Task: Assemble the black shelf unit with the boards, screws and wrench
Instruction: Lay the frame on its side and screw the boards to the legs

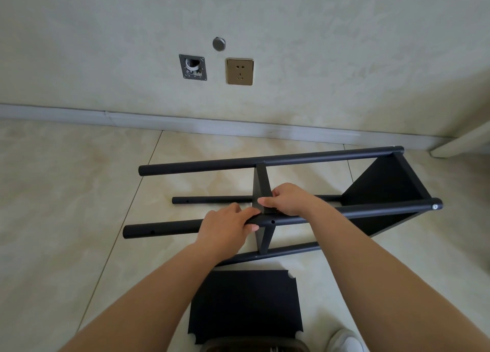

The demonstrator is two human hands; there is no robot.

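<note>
Pale tiled floor (66,192); shelf frame (265,163) lying on side; loose black board (245,306) nearer.

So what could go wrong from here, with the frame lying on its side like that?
The left hand grips the near pole while the right hand pinches the middle board at the joint; if the board shifts, its hole may miss the pole's hole. The frame lies on round poles and could roll. The loose board by the shoe could be stepped on.
</note>
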